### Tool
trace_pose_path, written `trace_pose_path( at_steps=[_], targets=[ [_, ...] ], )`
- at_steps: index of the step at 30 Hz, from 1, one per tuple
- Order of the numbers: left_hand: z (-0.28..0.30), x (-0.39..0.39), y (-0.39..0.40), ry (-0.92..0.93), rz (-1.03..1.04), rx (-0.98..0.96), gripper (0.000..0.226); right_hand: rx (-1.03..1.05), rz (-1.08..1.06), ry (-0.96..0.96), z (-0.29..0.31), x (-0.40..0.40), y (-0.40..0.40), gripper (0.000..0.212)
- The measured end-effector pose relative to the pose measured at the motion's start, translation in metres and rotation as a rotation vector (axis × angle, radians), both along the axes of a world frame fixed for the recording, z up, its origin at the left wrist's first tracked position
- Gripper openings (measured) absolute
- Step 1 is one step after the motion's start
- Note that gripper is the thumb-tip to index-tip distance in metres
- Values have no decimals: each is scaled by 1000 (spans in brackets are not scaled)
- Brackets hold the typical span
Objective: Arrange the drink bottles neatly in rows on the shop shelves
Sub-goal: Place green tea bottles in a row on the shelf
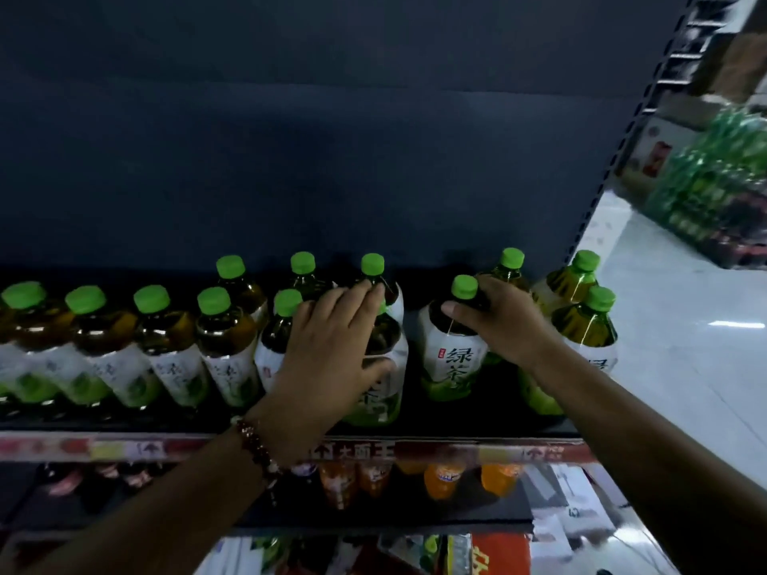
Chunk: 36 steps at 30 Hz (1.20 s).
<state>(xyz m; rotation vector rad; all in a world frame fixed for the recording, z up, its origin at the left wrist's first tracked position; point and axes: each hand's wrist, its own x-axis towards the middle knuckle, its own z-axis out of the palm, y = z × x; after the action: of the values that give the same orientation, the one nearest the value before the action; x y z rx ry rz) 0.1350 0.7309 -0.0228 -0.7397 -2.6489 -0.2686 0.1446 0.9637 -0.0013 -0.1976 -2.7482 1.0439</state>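
Note:
Green-capped tea bottles stand in two rows on a dark shelf (489, 417). My left hand (328, 350) lies over a front-row bottle (379, 392) near the middle, fingers stretched toward its neck and thumb against its label. My right hand (502, 317) grips the neck of another front-row bottle (452, 354), just under its green cap. A gap separates these two bottles. Two more bottles (581, 321) stand at the shelf's right end, behind my right wrist.
Several front-row bottles (166, 346) fill the shelf's left part. The lower shelf holds orange drink bottles (444, 479). A red price strip (415, 450) runs along the shelf edge. A wrapped pack of green bottles (714, 188) sits on the floor at right.

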Motion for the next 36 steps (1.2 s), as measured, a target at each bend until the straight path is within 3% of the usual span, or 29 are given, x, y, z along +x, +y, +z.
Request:
trace_pose_path(
  at_steps=[17,36],
  targets=[
    [7,7,0,-82,4,7,93,-13,-30,-40,1,9,-4,32],
    [6,6,-4,-109,-33,50,92,-53,-109,51,-9,37,-28,28]
  ],
)
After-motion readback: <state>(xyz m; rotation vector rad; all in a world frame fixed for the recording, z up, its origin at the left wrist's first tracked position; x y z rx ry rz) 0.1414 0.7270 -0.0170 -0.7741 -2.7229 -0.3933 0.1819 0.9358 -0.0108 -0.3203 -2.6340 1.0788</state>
